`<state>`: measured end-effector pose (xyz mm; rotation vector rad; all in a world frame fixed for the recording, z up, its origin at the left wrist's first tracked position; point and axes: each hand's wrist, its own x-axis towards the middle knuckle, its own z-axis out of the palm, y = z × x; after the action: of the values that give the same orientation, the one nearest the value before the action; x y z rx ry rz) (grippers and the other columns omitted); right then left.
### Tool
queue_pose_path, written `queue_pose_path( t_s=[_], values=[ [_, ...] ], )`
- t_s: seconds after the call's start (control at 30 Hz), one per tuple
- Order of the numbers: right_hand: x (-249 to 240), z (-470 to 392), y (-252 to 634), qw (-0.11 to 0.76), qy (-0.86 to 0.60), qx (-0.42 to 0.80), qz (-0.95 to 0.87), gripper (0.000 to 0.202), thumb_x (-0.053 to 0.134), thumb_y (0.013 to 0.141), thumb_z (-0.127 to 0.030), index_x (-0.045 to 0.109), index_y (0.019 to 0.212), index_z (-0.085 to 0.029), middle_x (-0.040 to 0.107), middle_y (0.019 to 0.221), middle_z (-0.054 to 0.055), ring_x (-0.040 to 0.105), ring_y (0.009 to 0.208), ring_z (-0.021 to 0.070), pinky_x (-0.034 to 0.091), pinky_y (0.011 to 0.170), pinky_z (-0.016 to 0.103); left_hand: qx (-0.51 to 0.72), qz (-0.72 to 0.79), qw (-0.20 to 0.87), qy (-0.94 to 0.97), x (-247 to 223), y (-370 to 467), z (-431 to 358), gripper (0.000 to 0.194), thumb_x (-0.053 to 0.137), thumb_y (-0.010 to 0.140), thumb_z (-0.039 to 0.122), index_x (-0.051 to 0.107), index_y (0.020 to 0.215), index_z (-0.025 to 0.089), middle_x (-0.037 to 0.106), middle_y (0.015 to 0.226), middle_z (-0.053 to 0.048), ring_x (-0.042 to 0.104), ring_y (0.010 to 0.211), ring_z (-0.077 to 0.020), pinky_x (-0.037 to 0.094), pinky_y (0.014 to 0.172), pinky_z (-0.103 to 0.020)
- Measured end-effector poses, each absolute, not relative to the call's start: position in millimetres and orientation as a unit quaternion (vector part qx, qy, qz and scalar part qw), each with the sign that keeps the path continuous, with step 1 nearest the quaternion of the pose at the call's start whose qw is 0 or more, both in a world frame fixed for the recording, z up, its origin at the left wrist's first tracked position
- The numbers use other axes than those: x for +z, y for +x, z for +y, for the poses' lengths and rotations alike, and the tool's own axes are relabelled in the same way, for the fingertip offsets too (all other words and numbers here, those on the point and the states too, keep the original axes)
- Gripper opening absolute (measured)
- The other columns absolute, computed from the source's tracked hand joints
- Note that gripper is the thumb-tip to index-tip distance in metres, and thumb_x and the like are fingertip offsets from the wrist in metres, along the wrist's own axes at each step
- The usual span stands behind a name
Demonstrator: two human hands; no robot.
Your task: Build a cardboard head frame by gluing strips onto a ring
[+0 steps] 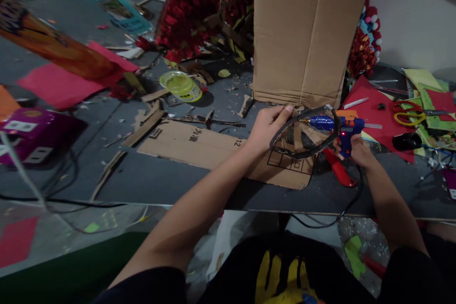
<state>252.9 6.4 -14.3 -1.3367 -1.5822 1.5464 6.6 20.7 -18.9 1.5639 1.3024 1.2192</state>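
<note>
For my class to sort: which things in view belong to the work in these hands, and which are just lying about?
In use:
- blue glue gun, in the right hand
- dark loop, in the left hand

Apparently just lying about:
- scissors
- yellow-green tub
- blue bottle
- purple box

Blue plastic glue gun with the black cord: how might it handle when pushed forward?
The blue plastic glue gun likely feels stiff, its shell looking hard. Its black cord may tug, since it droops past the front edge of the dark tabletop. The translucent stick poking out behind could snag.
</note>
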Motion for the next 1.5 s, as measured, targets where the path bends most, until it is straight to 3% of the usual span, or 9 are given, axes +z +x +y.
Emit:
queue_pose_path(
  t_s=[0.4,0.93,1.17,1.37,1.5],
  values=[
    [-14.1,6.1,253.0,0.281,-0.496,0.565,-0.596,0.083,0.036,0.054,-0.095,0.057,0.089,-0.022,0.057,0.071,0.006,0.052,0.057,0.0181,0.04,0.044,0.032,0.487,0.501,0.38,0.607,-18.7,7.1,21.1,0.042,0.042,0.086,0.046,0.037,0.054,0.019,0.032,0.052,0.004,0.031,0.051,-0.0093,0.025,0.049,-0.024],
    [-16.3,7.8,260.7,0.294,-0.51,0.53,-0.611,0.072,0.043,0.056,-0.091,0.057,0.071,-0.022,0.049,0.056,0.0,0.046,0.043,0.0136,0.034,0.04,0.03,0.475,0.511,0.367,0.615,-17.9,6.2,20.6,0.049,0.041,0.087,0.055,0.037,0.054,0.02,0.031,0.051,0.004,0.029,0.05,-0.01,0.023,0.047,-0.025],
    [-33.7,13.3,275.3,0.278,-0.555,0.458,-0.637,0.064,0.042,0.068,-0.084,0.058,0.074,-0.022,0.05,0.052,0.001,0.044,0.043,0.0147,0.033,0.042,0.031,0.503,0.509,0.349,0.606,-17.1,4.2,22.7,0.048,0.044,0.085,0.057,0.039,0.055,0.019,0.033,0.051,0.004,0.031,0.05,-0.0096,0.027,0.049,-0.025],
    [-27.2,23.3,289.4,0.358,-0.591,0.347,-0.634,0.061,0.044,0.065,-0.085,0.051,0.07,-0.025,0.049,0.054,-0.001,0.047,0.049,0.0163,0.04,0.051,0.034,0.537,0.508,0.337,0.583,-16.0,2.4,23.5,0.046,0.047,0.085,0.05,0.035,0.053,0.019,0.029,0.051,0.004,0.028,0.05,-0.0094,0.026,0.048,-0.025],
    [-14.6,35.8,303.1,0.433,-0.598,0.29,-0.609,0.062,0.052,0.061,-0.083,0.054,0.082,-0.024,0.051,0.06,-0.001,0.05,0.049,0.0161,0.043,0.05,0.033,0.566,0.505,0.338,0.558,-18.7,0.5,25.6,0.047,0.049,0.083,0.052,0.034,0.053,0.02,0.028,0.052,0.004,0.027,0.049,-0.0092,0.023,0.046,-0.025]
  ],
)
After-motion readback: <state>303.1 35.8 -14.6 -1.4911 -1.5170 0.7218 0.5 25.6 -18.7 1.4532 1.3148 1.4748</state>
